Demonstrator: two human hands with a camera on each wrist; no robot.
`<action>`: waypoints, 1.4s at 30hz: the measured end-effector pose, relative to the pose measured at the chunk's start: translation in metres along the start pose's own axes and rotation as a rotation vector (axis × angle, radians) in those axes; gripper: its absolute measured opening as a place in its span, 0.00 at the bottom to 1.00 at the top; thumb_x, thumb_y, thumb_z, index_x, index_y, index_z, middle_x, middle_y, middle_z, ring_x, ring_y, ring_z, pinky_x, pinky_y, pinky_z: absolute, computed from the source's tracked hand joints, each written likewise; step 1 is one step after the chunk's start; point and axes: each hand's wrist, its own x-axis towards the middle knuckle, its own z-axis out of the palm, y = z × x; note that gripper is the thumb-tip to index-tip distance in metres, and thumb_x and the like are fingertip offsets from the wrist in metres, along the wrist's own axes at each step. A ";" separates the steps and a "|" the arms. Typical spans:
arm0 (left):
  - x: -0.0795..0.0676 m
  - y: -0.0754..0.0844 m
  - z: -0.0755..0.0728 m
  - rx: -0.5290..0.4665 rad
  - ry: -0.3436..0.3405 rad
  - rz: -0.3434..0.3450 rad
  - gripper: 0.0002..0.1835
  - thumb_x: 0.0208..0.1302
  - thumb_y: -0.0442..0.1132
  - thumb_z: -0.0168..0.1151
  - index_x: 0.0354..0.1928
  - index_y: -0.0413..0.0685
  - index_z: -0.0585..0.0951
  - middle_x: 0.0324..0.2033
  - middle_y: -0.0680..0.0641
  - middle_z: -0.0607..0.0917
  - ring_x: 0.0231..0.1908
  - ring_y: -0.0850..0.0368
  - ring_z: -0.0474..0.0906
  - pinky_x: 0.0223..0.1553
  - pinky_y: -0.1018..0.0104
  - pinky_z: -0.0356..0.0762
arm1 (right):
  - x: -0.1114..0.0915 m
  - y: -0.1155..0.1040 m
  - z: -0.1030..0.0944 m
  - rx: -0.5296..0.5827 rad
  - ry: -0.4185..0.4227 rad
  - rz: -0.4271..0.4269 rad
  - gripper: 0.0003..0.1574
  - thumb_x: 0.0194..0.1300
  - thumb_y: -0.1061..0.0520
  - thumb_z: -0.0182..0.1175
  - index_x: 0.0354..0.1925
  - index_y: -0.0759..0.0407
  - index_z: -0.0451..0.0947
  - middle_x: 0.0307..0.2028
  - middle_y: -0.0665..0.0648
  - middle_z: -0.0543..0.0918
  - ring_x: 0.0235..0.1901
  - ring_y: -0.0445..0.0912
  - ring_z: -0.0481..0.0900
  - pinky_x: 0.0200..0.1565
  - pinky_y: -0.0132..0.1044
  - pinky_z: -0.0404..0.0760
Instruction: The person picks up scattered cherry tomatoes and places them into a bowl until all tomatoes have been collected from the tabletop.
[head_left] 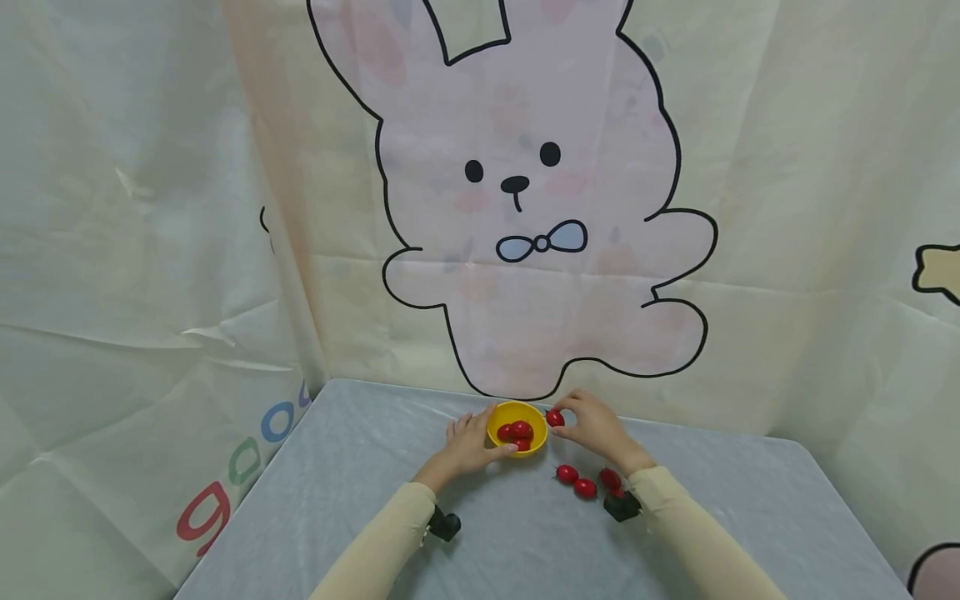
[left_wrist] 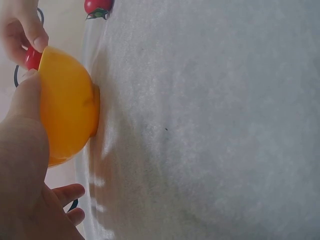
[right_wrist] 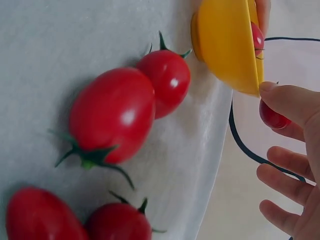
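Observation:
A yellow bowl (head_left: pixel 517 409) stands near the back of the table with several red cherry tomatoes (head_left: pixel 519 429) inside. My left hand (head_left: pixel 467 443) holds the bowl from its left side, the thumb over the near rim and fingers spread along the far side. At the bowl's right edge, my right hand (head_left: pixel 597 431) pinches one cherry tomato (right_wrist: pixel 273 116) between thumb and index finger. The right thumb tip is right at the bowl's rim in the right wrist view, while the other fingers curve loosely apart.
Loose cherry tomatoes with green stems (right_wrist: pixel 112 115) lie on the grey tablecloth (head_left: pixel 510 533), right of the bowl and near my right wrist. A black wrist camera (head_left: pixel 622 505) partly covers one. Behind the table hangs a cloth backdrop (head_left: pixel 525 317) with a cartoon figure.

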 end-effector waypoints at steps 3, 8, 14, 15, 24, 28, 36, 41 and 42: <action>0.000 0.000 0.000 0.002 0.000 0.005 0.52 0.58 0.72 0.59 0.78 0.57 0.53 0.73 0.41 0.66 0.72 0.35 0.55 0.73 0.31 0.42 | 0.003 -0.003 0.000 0.007 -0.002 -0.005 0.22 0.56 0.45 0.73 0.47 0.52 0.85 0.48 0.58 0.82 0.45 0.50 0.78 0.53 0.50 0.82; 0.002 -0.002 0.001 0.007 0.004 0.009 0.52 0.58 0.71 0.59 0.78 0.56 0.53 0.73 0.41 0.66 0.72 0.35 0.55 0.73 0.31 0.43 | 0.007 -0.006 0.001 -0.001 -0.002 0.005 0.23 0.56 0.45 0.73 0.49 0.51 0.85 0.49 0.58 0.82 0.46 0.50 0.78 0.54 0.51 0.82; 0.001 -0.002 0.002 0.002 -0.002 -0.002 0.51 0.59 0.70 0.60 0.78 0.56 0.53 0.73 0.41 0.66 0.72 0.35 0.55 0.73 0.31 0.43 | 0.012 -0.012 0.003 0.016 -0.022 0.024 0.24 0.56 0.45 0.73 0.50 0.52 0.84 0.51 0.58 0.81 0.49 0.52 0.78 0.56 0.53 0.81; 0.001 -0.002 0.002 0.000 -0.003 -0.004 0.51 0.58 0.70 0.60 0.78 0.56 0.53 0.73 0.41 0.66 0.72 0.35 0.55 0.72 0.31 0.43 | 0.013 -0.013 0.003 0.018 -0.023 0.021 0.24 0.57 0.45 0.73 0.50 0.52 0.84 0.51 0.58 0.82 0.50 0.52 0.78 0.56 0.53 0.81; 0.003 -0.004 0.003 0.004 -0.005 0.005 0.53 0.57 0.73 0.58 0.78 0.57 0.52 0.73 0.42 0.66 0.72 0.35 0.55 0.73 0.31 0.42 | 0.020 -0.021 0.008 0.029 -0.019 -0.016 0.23 0.57 0.46 0.73 0.49 0.52 0.84 0.49 0.59 0.82 0.47 0.51 0.79 0.54 0.50 0.82; 0.002 -0.004 0.003 0.005 -0.001 0.007 0.53 0.57 0.74 0.58 0.78 0.57 0.53 0.74 0.42 0.66 0.72 0.35 0.55 0.73 0.30 0.42 | 0.024 -0.023 0.010 0.024 -0.011 -0.048 0.22 0.57 0.46 0.73 0.48 0.52 0.85 0.47 0.59 0.83 0.45 0.50 0.79 0.53 0.48 0.83; 0.001 -0.004 0.001 0.001 -0.010 0.007 0.53 0.57 0.73 0.57 0.78 0.57 0.52 0.74 0.42 0.65 0.73 0.34 0.54 0.73 0.30 0.41 | 0.028 -0.028 0.012 0.024 -0.007 -0.090 0.22 0.59 0.47 0.72 0.50 0.53 0.84 0.48 0.60 0.83 0.46 0.52 0.80 0.54 0.51 0.82; 0.001 -0.004 0.001 0.003 -0.007 0.012 0.53 0.57 0.74 0.57 0.78 0.57 0.52 0.74 0.42 0.66 0.72 0.34 0.55 0.72 0.29 0.42 | 0.032 -0.030 0.014 0.028 -0.010 -0.103 0.21 0.60 0.47 0.71 0.50 0.53 0.84 0.48 0.60 0.83 0.45 0.52 0.80 0.54 0.50 0.82; 0.001 -0.004 0.001 0.005 -0.005 0.013 0.53 0.58 0.74 0.57 0.78 0.58 0.52 0.74 0.42 0.66 0.72 0.34 0.55 0.72 0.29 0.42 | 0.033 -0.031 0.014 0.031 -0.008 -0.105 0.21 0.60 0.47 0.71 0.50 0.53 0.84 0.48 0.59 0.83 0.45 0.52 0.80 0.54 0.50 0.82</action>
